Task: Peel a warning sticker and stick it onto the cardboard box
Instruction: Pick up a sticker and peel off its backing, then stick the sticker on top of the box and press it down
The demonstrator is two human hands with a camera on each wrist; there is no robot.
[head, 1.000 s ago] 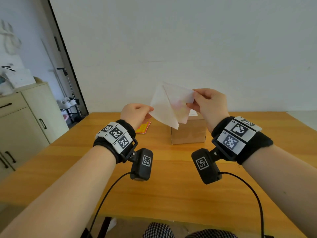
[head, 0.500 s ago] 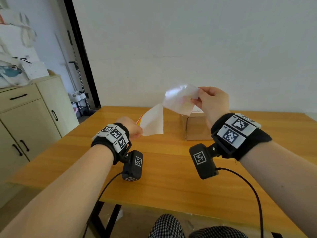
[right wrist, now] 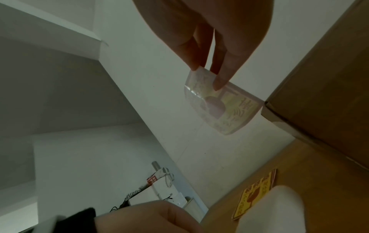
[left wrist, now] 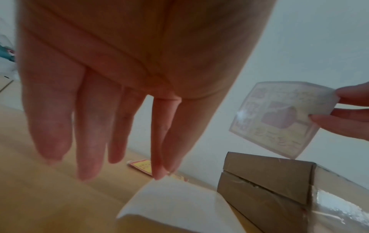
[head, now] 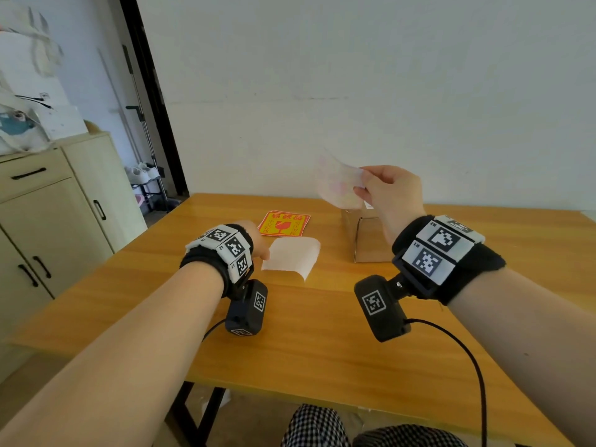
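Since half a second ago my left hand [head: 258, 243] has dropped from mid-air to the wooden table [head: 322, 333], and the white backing sheet [head: 292, 258] it carried now lies flat there; my right hand [head: 390, 191] has stayed raised.

Landmark: cardboard box [head: 367, 237], standing on the table's far half.

- Peeled warning sticker [head: 338, 183]: in the air above the cardboard box's left end, not touching it. Its pale back side faces me, the red print showing through faintly. It is slightly curled.
- Right hand: above the cardboard box, thumb and fingers [right wrist: 221, 78] pinching the sticker's right edge.
- Left hand: left of the cardboard box, low over the table. Fingers [left wrist: 91, 126] straight and loosely spread, holding nothing; the index tip is at the backing sheet's near-left corner, and I cannot tell whether it touches.
- Backing sheet: on the table, just left of the cardboard box, apart from it.
- Stack of red-and-yellow warning stickers [head: 283, 224]: on the table left of the cardboard box, just behind the backing sheet.
- Cream cabinet [head: 54, 214]: well left of the cardboard box, off the table.
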